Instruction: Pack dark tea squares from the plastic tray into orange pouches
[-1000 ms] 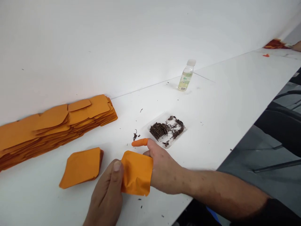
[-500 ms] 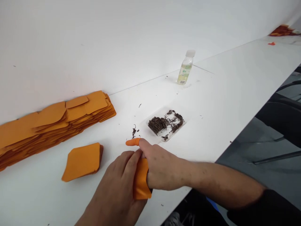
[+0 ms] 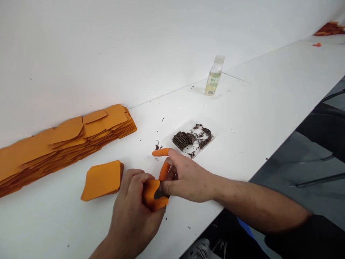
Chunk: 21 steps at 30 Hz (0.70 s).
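Note:
Near the front edge of the white table, my left hand [image 3: 134,212] is wrapped round a curled orange sheet [image 3: 152,194]. Orange covers sit on two fingers of my right hand [image 3: 185,176]; one covered finger points out to the left. Its thumb, dark at the tip, presses on the sheet's inner side. Left of my hands lies a small stack of orange sheets [image 3: 102,180]. Just beyond my right hand, a shallow clear tray [image 3: 198,138] holds a row of thin dark brown pieces [image 3: 183,140] and dark crumbs.
A long pile of overlapping orange sheets [image 3: 67,140] runs along the wall at the left. A capped bottle [image 3: 213,79] of pale liquid stands behind the tray. Dark scraps dot the table [image 3: 258,118]. More orange-red pieces [image 3: 330,28] lie at the far right.
The sheet has opened out and shows its curled inside. My right thumb has come into view on it, and a second covered finger now shows. The view has shifted slightly.

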Available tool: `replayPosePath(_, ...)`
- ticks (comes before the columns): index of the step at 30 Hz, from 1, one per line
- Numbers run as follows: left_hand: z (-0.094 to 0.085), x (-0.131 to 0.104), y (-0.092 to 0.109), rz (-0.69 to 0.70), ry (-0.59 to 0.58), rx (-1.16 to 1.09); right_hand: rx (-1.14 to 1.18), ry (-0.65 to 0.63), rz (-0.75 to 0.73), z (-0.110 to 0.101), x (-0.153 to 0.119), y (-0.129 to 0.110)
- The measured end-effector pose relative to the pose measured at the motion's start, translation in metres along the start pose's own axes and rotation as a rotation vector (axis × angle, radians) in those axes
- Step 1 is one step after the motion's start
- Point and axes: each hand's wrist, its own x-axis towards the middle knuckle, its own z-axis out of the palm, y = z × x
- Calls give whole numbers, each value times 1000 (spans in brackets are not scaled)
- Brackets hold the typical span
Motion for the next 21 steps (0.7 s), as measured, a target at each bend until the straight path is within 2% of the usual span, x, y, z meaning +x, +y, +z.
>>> replayPosePath(3, -1, -1, -1, -50, -12, -33, -42, -29, -58, -10, -6, -9)
replayPosePath(5, -1, -1, -2, -70, -21, -55, -70, 23, -173, -26, -9, -15)
replayPosePath(8, -2, -1, -3, -92, -30, -66, -205, 250, -320, -62, -7, -23)
replayPosePath(10, -2, 0, -3, -87, -29, -70, -409, 405, -266, -88, -2, -27)
replayPosePath(11, -1, 0, -3, -79, -26, -69, -529, 420, -198, -99, 1, -28)
replayPosePath(13, 0, 1, -3, -67, -21, -80, -692, 354, -78, -116, 8, -29)
replayPosePath(15, 2, 1, -2, -85, -16, -109, -761, 245, -7, -125, 14, -28)
replayPosePath(21, 9, -5, 3, -239, -55, -252, -801, 114, 39, -132, 27, -21)
